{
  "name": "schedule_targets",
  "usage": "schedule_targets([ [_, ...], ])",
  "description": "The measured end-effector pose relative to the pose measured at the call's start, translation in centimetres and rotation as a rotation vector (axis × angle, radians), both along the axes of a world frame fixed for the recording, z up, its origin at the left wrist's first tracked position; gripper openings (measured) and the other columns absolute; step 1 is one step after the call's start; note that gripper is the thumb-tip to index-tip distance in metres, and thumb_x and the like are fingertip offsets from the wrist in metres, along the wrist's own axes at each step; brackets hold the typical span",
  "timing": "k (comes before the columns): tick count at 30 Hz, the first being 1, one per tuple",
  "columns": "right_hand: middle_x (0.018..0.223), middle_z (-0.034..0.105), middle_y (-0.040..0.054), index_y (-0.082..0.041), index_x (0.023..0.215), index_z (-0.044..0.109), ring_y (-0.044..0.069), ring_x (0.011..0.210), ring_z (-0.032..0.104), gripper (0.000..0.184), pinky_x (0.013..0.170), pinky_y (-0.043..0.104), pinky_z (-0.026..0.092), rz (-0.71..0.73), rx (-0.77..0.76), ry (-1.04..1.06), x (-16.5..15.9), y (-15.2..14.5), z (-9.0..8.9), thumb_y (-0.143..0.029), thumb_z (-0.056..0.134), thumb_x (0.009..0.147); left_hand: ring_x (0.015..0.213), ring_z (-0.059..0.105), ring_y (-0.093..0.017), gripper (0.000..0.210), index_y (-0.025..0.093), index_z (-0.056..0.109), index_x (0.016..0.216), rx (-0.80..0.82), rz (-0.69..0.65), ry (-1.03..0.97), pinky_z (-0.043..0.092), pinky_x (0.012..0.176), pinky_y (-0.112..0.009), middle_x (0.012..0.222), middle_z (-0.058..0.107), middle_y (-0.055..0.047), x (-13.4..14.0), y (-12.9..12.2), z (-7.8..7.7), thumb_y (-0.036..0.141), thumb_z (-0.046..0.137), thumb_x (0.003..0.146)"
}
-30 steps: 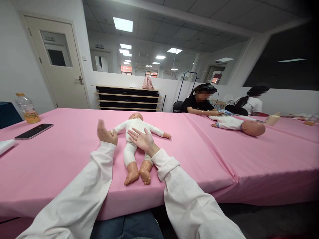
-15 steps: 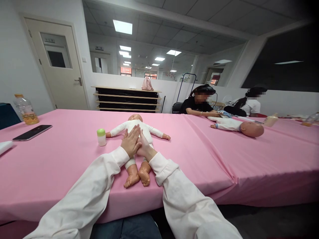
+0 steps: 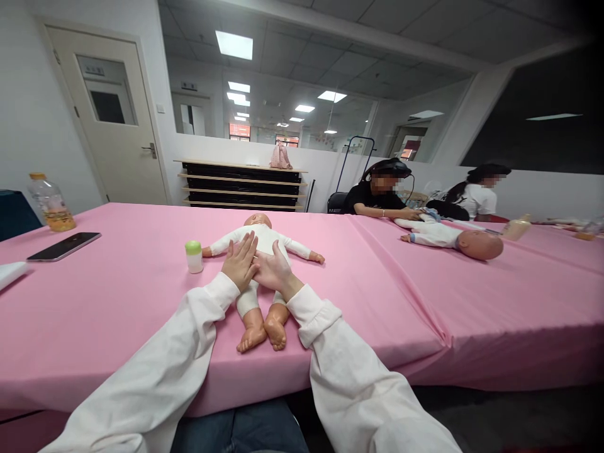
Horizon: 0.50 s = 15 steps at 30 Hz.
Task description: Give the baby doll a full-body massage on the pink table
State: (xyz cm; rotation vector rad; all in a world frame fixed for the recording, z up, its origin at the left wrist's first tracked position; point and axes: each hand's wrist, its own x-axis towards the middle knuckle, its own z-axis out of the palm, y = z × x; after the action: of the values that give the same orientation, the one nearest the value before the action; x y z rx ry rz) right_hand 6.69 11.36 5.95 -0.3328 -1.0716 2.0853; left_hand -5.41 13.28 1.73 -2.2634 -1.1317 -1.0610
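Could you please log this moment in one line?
left hand: open, against right hand | right hand: open, over white-clothed baby doll | green-lidded translucent bottle: upright on pink tablecloth

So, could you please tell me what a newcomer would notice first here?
Probably the doll lying on the pink table, with the left hand and right hand together over its body. A green-lidded bottle stands to the left, and a second doll lies farther right, near a person in black.
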Motion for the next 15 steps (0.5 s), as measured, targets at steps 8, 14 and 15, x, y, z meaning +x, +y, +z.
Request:
schedule_targets([
  [8,0.117,0.057,0.0123,-0.017,0.119,0.049,0.021,0.111,0.051,0.077,0.093,0.04,0.041,-0.002,0.005,-0.039,-0.21,0.54,-0.85,-0.067,0.004,0.082,0.135,0.019,-0.025,0.068,0.008,0.026,0.14,0.031,-0.066,0.088,-0.004,0.108,-0.044,0.144,0.027,-0.017,0.77,-0.74,0.28,0.052,0.016,0.089],
  [14,0.116,0.057,0.0137,-0.014,0.115,0.053,0.022,0.113,0.049,0.086,0.093,0.041,0.041,-0.054,0.025,-0.022,0.34,0.23,0.06,-0.068,-0.004,0.079,0.135,0.02,-0.025,0.066,0.01,0.026,0.14,-0.004,-0.031,0.06,-0.004,0.108,-0.045,0.143,0.029,-0.017,0.05,-0.56,-0.26,0.051,0.018,0.089],
  [15,0.116,0.058,0.0134,-0.014,0.115,0.053,0.021,0.113,0.05,0.085,0.094,0.041,0.041,-0.093,0.043,-0.042,0.26,0.23,0.05,-0.067,-0.004,0.08,0.135,0.02,-0.026,0.067,0.009,0.026,0.14,-0.007,-0.058,0.08,-0.004,0.108,-0.046,0.143,0.028,-0.017,0.28,-0.74,-0.26,0.051,0.018,0.089],
])
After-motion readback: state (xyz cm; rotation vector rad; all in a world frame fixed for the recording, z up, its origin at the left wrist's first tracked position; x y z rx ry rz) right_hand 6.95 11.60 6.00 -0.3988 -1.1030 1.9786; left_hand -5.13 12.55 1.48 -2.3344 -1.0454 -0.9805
